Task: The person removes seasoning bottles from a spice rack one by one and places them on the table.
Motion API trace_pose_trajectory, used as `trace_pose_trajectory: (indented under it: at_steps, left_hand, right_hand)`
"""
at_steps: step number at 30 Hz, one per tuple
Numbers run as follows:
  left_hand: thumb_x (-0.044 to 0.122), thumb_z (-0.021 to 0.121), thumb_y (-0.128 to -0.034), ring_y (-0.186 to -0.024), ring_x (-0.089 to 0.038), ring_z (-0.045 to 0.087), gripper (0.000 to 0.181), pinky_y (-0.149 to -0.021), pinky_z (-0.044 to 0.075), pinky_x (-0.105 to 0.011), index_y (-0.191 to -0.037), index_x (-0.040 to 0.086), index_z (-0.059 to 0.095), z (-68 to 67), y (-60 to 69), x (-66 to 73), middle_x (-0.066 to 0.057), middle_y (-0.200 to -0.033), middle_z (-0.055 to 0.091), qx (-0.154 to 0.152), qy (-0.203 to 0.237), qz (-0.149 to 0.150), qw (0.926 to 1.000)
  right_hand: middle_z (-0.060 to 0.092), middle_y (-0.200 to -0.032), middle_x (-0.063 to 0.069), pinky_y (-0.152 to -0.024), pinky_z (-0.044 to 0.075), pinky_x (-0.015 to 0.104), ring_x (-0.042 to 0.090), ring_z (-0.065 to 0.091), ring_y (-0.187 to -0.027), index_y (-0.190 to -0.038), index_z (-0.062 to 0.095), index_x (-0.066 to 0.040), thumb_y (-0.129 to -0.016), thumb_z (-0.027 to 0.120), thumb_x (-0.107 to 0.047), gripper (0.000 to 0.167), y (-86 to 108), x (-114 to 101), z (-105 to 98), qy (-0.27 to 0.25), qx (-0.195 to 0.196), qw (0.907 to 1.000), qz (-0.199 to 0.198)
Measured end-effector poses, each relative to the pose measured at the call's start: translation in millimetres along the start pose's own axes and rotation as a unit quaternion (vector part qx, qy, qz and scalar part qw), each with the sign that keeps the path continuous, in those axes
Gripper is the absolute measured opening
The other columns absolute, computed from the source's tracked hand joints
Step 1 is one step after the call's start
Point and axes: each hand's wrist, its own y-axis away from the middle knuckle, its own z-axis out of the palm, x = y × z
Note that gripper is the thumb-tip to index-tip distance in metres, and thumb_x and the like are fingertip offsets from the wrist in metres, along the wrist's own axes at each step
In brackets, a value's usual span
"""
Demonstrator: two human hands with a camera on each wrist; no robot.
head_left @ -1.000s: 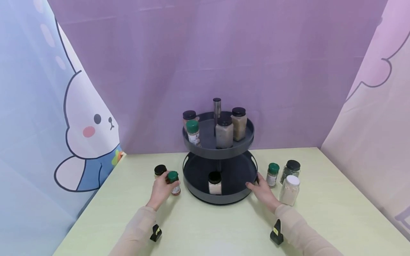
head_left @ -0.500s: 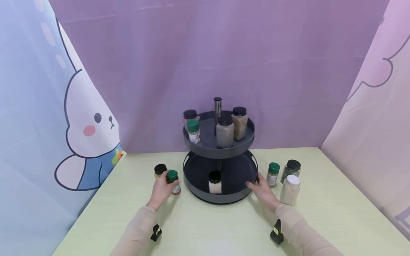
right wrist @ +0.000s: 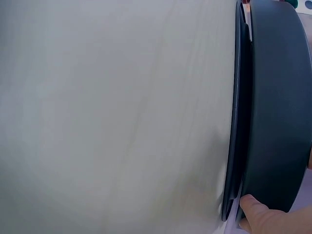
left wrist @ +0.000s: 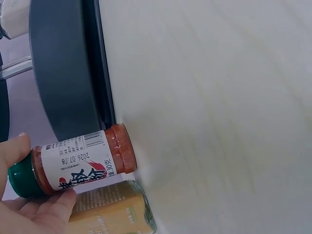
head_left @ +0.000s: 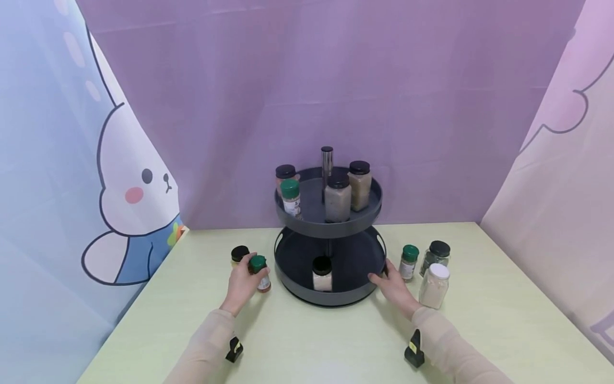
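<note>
The left hand [head_left: 241, 282] holds a small green-capped spice jar [left wrist: 80, 163] with red powder between thumb and fingers, left of the two-tier dark turntable. In the left wrist view its base faces the tabletop, and a yellow-labelled container [left wrist: 114, 209] lies just behind it. The right hand [head_left: 395, 290] grips the right rim of the lower tray [head_left: 331, 298]; its thumb shows on the tray wall [right wrist: 278, 107] in the right wrist view. One black-capped jar [head_left: 322, 274] stands in that tray. Several jars, one of them green-capped [head_left: 291, 200], stand on the upper tray [head_left: 331, 230].
Right of the turntable stand a green-capped jar [head_left: 408, 264], a black-capped jar [head_left: 436, 255] and a white-capped jar [head_left: 434, 286]. A black-capped container [head_left: 240, 254] is beside the left hand. Behind the table [head_left: 316, 346] hangs a purple cloth [head_left: 336, 80].
</note>
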Motion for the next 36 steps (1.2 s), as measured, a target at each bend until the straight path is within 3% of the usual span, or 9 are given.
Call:
trace_pose_trajectory:
  at_steps: [15, 22, 29, 36]
  left_hand:
    - [0.019, 0.068, -0.0811, -0.097, -0.029, 0.062, 0.05, -0.083, 0.051, -0.041, -0.126, 0.004, 0.051, -4.6, 2.4, 8.6, -0.02, -0.114, 0.061, 0.028, -0.001, 0.025, 0.9993]
    - [0.019, 0.067, -0.0822, -0.102, -0.028, 0.061, 0.049, -0.086, 0.05, -0.042, -0.126, 0.004, 0.052, -9.7, 1.6, 14.6, -0.018, -0.117, 0.061, 0.022, 0.005, 0.036, 0.9991]
    - [0.02, 0.068, -0.081, -0.094, -0.027, 0.061, 0.048, -0.08, 0.051, -0.04, -0.124, 0.004, 0.055, -13.9, 1.4, 21.3, -0.018, -0.118, 0.06, 0.033, -0.023, 0.064, 0.9971]
    - [0.023, 0.067, -0.0826, -0.112, -0.036, 0.054, 0.047, -0.093, 0.046, -0.047, -0.125, 0.007, 0.055, -17.9, 3.0, 33.7, -0.014, -0.126, 0.056, 0.023, -0.03, 0.081, 0.996]
  right_hand:
    - [0.008, -0.148, 0.03, -0.113, 0.014, 0.05, 0.042, 0.01, -0.137, -0.144, 0.001, 0.006, -0.092, 0.05, -0.022, 0.077, -1.2, 1, 0, 0.002, 0.004, 1.0, -0.003]
    - [0.007, -0.148, 0.03, -0.113, 0.015, 0.049, 0.042, 0.01, -0.137, -0.144, 0.0, 0.006, -0.092, 0.051, -0.025, 0.079, -2.4, 2, -1, 0.001, 0.001, 1.0, -0.003]
    - [0.008, -0.149, 0.03, -0.113, 0.015, 0.05, 0.042, 0.01, -0.137, -0.144, 0.001, 0.006, -0.092, 0.05, -0.023, 0.077, -2.8, 3, -1, 0.001, 0.001, 1.0, -0.005]
    - [0.009, -0.148, 0.03, -0.113, 0.015, 0.05, 0.042, 0.01, -0.137, -0.144, 0.002, 0.006, -0.093, 0.05, -0.021, 0.076, -1.2, 2, 0, 0.003, 0.001, 1.0, -0.006]
